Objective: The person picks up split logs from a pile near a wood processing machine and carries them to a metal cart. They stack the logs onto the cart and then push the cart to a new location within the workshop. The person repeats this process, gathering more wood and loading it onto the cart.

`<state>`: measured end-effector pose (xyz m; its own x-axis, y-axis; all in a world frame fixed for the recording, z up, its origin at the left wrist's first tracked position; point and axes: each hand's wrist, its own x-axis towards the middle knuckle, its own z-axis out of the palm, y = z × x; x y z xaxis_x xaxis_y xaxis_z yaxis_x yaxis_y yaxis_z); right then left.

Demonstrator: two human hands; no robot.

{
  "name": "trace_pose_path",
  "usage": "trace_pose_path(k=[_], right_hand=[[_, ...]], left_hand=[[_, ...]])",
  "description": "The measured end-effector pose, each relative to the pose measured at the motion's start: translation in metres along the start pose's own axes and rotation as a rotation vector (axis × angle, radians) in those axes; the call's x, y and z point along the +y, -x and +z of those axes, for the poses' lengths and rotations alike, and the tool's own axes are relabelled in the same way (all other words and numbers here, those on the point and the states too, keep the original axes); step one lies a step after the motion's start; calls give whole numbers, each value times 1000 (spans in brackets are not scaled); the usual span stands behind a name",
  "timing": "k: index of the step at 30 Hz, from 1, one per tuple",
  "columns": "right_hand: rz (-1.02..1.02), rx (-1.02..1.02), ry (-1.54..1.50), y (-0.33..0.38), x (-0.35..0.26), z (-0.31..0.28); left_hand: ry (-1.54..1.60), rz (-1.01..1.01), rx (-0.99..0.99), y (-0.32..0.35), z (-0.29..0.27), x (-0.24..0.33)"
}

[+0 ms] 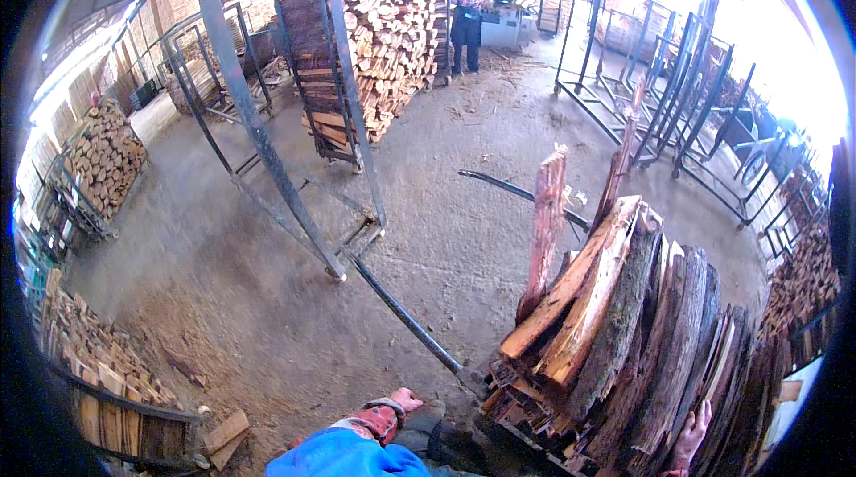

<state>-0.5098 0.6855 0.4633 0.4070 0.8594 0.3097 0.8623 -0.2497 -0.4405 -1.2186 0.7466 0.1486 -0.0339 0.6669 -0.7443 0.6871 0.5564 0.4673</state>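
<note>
A large stack of split logs with rough bark stands at my right, on a metal rack partly hidden under the wood. My right hand lies against the bark of the stack's near right side, its fingers stretched along a log. In front of my body, my left hand is closed with its fingers curled, and nothing shows in it. Near it, a dark metal bar slants from the stack to the frame of an upright metal cart. Two split pieces stand upright at the stack's far side.
A tall firewood pile rises at the back, and a person stands at a machine there. Several metal frames line the right. At lower left is a bin of wood pieces; another log pile sits farther left.
</note>
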Motion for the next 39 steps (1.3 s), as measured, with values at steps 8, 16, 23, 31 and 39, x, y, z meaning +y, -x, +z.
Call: trace_pose_path(k=[8,16,23,31,39], right_hand=[[51,32,-33,6,-32,-5],[71,53,9,3,-52,-9],[187,112,-60,18,-108,-39],[79,150,270,10,-202,0],[360,154,465,0,-258,33]], left_hand=[[-76,35,7,24,15,18],[54,238,282,-12,-62,65],[-457,714,492,-62,-158,111],[-1046,759,-101,-120,-231,108],[-1265,493,-324,-180,-298,116]])
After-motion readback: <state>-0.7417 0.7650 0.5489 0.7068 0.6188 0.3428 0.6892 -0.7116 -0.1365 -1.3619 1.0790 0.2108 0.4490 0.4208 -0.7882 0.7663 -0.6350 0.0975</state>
